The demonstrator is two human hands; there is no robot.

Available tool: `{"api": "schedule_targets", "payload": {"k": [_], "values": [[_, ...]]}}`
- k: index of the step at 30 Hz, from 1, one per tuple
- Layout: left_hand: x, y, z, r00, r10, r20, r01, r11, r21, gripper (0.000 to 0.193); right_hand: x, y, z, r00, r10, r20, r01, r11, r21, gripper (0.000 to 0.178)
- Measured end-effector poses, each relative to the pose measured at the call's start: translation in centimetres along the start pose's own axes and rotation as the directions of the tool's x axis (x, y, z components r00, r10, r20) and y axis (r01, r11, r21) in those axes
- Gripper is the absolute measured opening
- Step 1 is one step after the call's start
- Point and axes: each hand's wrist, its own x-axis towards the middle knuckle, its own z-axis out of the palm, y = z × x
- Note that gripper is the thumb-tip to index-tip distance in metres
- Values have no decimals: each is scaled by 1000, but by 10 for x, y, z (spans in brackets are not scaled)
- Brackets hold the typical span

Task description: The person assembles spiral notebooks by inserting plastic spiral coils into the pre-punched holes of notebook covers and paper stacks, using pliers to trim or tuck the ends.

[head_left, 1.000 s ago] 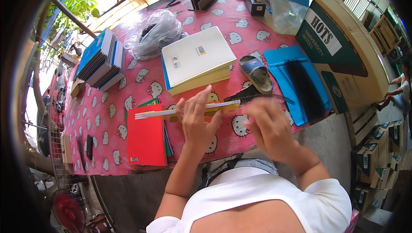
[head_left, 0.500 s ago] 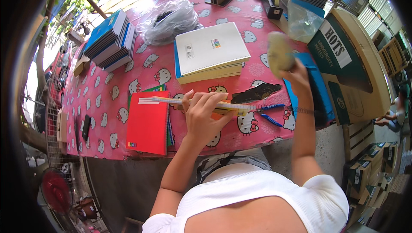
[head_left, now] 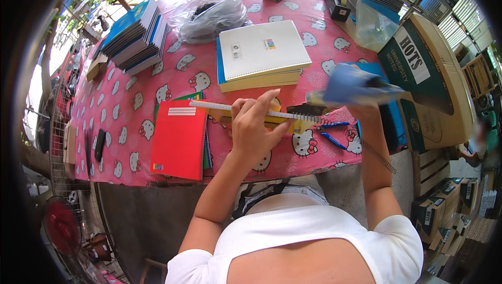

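Note:
My left hand is closed round a notebook standing on edge, its bound side up. Along that edge runs a wire coil, whose loose end sticks out past the right side and hangs beside my right forearm. My right hand grips a blue and beige flattish thing, smeared by motion, its kind unclear. Blue-handled pliers lie below the coil. A red notebook, on top of others, lies left of my left hand. Beyond it is a stack of white-topped spiral notebooks.
A stack of blue notebooks stands far left, beside a clear plastic bag with dark contents. A tape dispenser is at the back right. A big carton stands at the right edge. A dark cutter-like object lies left.
My right hand has turned the thing it holds, from its beige side to its blue side, and lowered it slightly. My left hand still holds the notebook; the coil's loose end hangs lower.

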Motion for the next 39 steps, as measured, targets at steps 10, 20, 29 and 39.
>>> {"api": "schedule_targets", "payload": {"k": [10, 20, 29, 39], "values": [[-2, -24, -22, 999, -44, 4, 42, 975, 220, 32, 25, 5, 31, 986, -19, 167, 144, 615, -776, 49], [-5, -42, -40, 987, -136, -80, 154, 944, 293, 38, 38, -16, 68, 971, -1, 239, 78, 947, -312, 54], [-5, -59, -50, 986, -107, -131, 124, 984, 126, 43, 63, 2, 82, 965, -4, 261, 132, 871, -473, 65], [-18, -92, -59, 940, -300, -164, 258, 937, -234, 50, 81, 2, 117, 938, -44, 343, -9, 989, 150, 57]]}}
